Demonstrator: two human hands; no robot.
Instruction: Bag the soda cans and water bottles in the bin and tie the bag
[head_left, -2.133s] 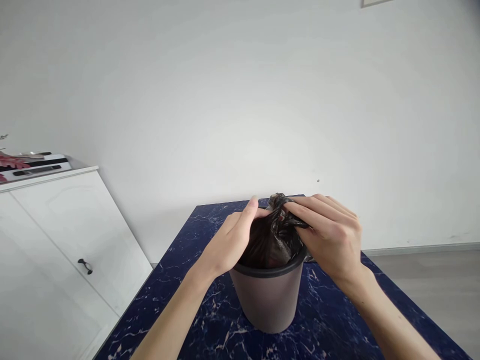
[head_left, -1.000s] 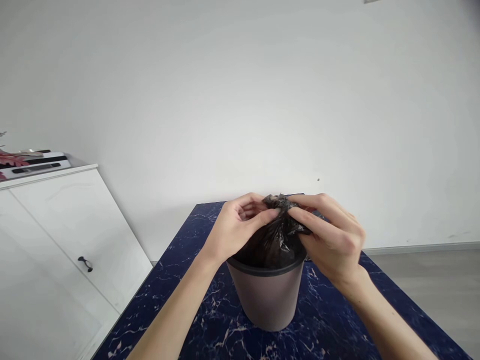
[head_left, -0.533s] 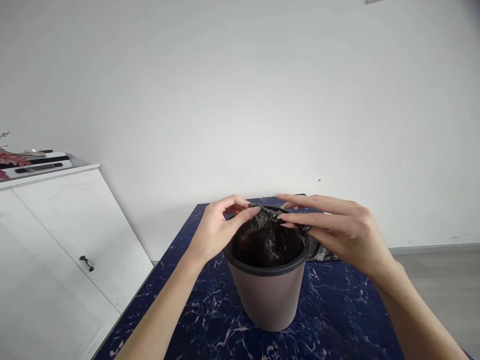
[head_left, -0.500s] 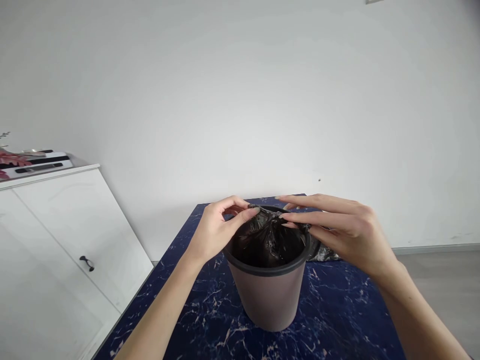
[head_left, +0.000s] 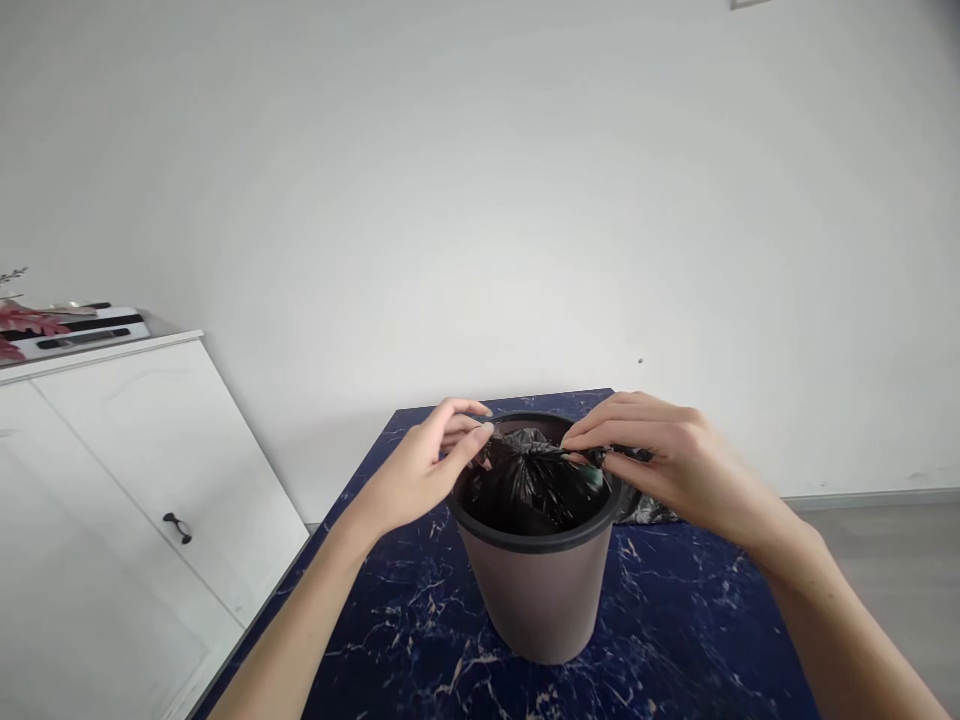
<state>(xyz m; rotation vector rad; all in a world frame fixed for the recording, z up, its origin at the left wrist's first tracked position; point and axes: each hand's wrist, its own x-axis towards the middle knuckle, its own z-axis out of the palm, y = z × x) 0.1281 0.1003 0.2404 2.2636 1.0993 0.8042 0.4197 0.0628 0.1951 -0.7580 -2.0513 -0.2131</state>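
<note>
A small grey-brown waste bin (head_left: 536, 595) with a dark rim stands on a dark blue marbled table (head_left: 675, 640). Inside it sits a black plastic bag (head_left: 529, 480), bunched together at the top. My left hand (head_left: 420, 470) pinches the gathered plastic at the bin's left rim with thumb and fingertips. My right hand (head_left: 667, 465) pinches the other end of the bunched plastic at the right rim. The two hands are a bag's width apart over the bin mouth.
A white cabinet (head_left: 127, 480) with a black handle (head_left: 177, 527) stands to the left, with a flat white device and pink flowers on top. More crumpled black plastic (head_left: 649, 508) lies on the table behind my right hand. A white wall rises behind.
The bunched bag top has gone down from above the rim into the bin. My hands have moved apart, each still pinching the plastic, and my right fingers have curled in.
</note>
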